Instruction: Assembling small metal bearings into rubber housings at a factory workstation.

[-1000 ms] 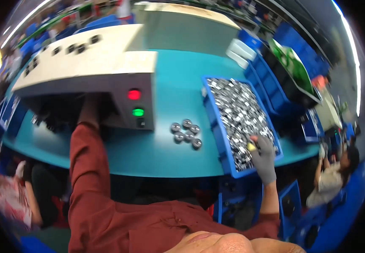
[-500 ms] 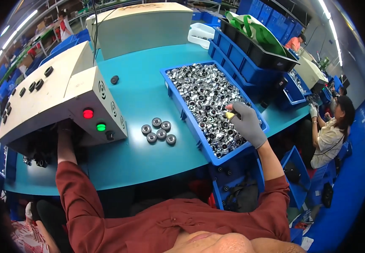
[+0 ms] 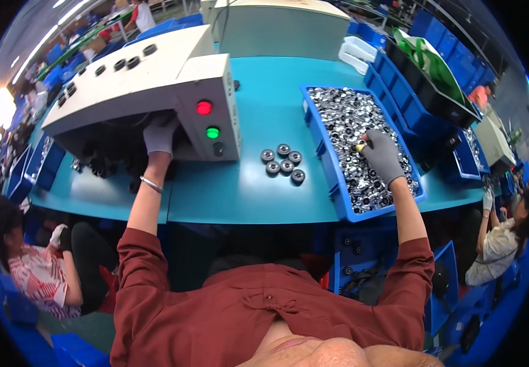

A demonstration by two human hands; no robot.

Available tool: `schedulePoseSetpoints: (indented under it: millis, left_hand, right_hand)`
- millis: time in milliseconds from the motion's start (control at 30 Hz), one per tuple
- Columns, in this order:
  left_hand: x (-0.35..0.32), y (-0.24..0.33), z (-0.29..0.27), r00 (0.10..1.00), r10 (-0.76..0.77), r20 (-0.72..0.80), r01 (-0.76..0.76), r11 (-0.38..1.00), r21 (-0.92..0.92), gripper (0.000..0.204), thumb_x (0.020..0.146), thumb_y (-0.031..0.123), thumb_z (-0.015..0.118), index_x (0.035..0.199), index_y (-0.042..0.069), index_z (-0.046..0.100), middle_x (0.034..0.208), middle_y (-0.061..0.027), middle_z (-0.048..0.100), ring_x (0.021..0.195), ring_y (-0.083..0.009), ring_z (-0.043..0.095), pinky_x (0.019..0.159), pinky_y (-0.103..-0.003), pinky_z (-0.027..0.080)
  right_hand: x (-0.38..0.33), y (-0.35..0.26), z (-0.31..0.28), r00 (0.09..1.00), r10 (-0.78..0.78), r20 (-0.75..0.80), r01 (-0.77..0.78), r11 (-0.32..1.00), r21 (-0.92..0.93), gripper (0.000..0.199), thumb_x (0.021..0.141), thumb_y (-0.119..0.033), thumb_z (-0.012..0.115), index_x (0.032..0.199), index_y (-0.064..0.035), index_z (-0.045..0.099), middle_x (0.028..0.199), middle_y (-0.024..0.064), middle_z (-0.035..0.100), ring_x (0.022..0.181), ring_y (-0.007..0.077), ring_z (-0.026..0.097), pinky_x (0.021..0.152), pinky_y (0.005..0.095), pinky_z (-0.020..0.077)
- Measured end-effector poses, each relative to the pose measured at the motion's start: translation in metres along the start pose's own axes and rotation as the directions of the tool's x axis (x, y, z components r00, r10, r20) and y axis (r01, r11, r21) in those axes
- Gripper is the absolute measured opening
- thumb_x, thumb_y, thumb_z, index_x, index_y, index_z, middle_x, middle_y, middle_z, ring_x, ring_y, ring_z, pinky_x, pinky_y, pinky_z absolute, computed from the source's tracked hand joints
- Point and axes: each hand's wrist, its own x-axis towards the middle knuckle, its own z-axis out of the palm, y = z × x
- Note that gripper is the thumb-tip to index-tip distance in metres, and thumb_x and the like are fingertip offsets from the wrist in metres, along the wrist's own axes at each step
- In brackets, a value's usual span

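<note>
My left hand [image 3: 159, 136], in a pale glove, reaches into the dark opening of a cream machine [image 3: 124, 92]. Its fingers are hidden in the shadow there. My right hand [image 3: 382, 156], in a grey glove with a yellow fingertip, is over a blue bin [image 3: 332, 174] full of shiny metal parts [image 3: 353, 116]. Its fingers are bent together down at the parts; what they hold is too small to make out. Between machine and bin, several small dark wheels [image 3: 286, 166] lie grouped on the teal table [image 3: 246, 199].
A red light [image 3: 204, 107] and a green light [image 3: 213, 132] glow on the machine's front. Several black rings [image 3: 133, 62] lie on its top. Stacked blue crates [image 3: 393, 98] stand beyond the bin. Co-workers sit at left [image 3: 38, 269] and right [image 3: 500, 244].
The whole view has swung, so the table things sit farther right. My left hand shows more at the machine opening. My right hand's fingers have curled lower over the metal parts.
</note>
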Motion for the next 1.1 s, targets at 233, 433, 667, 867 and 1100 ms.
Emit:
schedulePoseSetpoints:
  millis: [233, 433, 667, 867, 1100]
  left_hand:
    - [-0.097, 0.05, -0.017, 0.799, -0.455, 0.393, 0.575, 0.391, -0.719, 0.034, 0.092, 0.002, 0.068, 0.125, -0.005, 0.065, 0.116, -0.0099, 0.068, 0.104, -0.0147, 0.062, 0.093, -0.026, 0.048]
    - [-0.173, 0.106, 0.003, 0.799, -0.245, 0.549, 0.55, -0.07, -0.832, 0.059, 0.087, 0.003, 0.074, 0.138, -0.013, 0.049, 0.139, -0.0197, 0.053, 0.12, -0.0207, 0.059, 0.107, -0.028, 0.045]
    - [-0.193, 0.139, 0.041, 0.754, -0.237, 0.613, 0.555, -0.271, -0.787, 0.064, 0.089, -0.002, 0.069, 0.147, 0.002, 0.043, 0.149, -0.0118, 0.046, 0.133, -0.0273, 0.05, 0.105, -0.031, 0.045]
    - [-0.19, 0.154, 0.05, 0.711, -0.172, 0.681, 0.623, -0.294, -0.725, 0.072, 0.086, -0.004, 0.071, 0.148, -0.002, 0.035, 0.153, -0.0131, 0.038, 0.138, -0.0265, 0.043, 0.107, -0.028, 0.044]
    - [-0.187, 0.165, 0.057, 0.678, -0.171, 0.715, 0.652, -0.308, -0.692, 0.08, 0.084, -0.002, 0.073, 0.152, -0.004, 0.03, 0.159, -0.0132, 0.032, 0.135, -0.025, 0.045, 0.104, -0.027, 0.044]
  right_hand:
    - [-0.015, -0.012, -0.006, 0.993, -0.043, -0.114, 0.054, 0.994, 0.092, 0.018, 0.08, -0.009, 0.069, 0.093, -0.0013, 0.061, 0.091, 0.0169, 0.066, 0.09, 0.0365, 0.063, 0.077, 0.0439, 0.0478]
    - [-0.06, -0.097, -0.017, 0.963, -0.23, -0.142, 0.267, 0.894, 0.361, 0.016, 0.085, 0.004, 0.062, 0.101, 0.0022, 0.065, 0.091, 0.0154, 0.066, 0.083, 0.0275, 0.067, 0.075, 0.035, 0.0517]
    - [-0.088, -0.153, 0.068, 0.96, -0.102, 0.261, -0.139, 0.635, 0.76, 0.015, 0.091, -0.005, 0.064, 0.104, 0.0013, 0.069, 0.094, 0.0075, 0.069, 0.082, 0.0129, 0.066, 0.073, 0.0275, 0.0497]
    - [-0.083, -0.151, 0.118, 0.98, -0.187, 0.07, 0.12, 0.83, 0.544, 0.025, 0.086, 0.001, 0.06, 0.109, 0.0028, 0.067, 0.097, 0.0167, 0.063, 0.079, 0.0318, 0.063, 0.071, 0.0315, 0.0484]
    - [-0.104, -0.165, 0.074, 0.958, -0.212, 0.193, -0.028, 0.6, 0.799, 0.055, 0.08, 0.0, 0.071, 0.133, -0.0009, 0.057, 0.119, 0.0117, 0.058, 0.097, 0.0225, 0.062, 0.081, 0.0316, 0.0509]
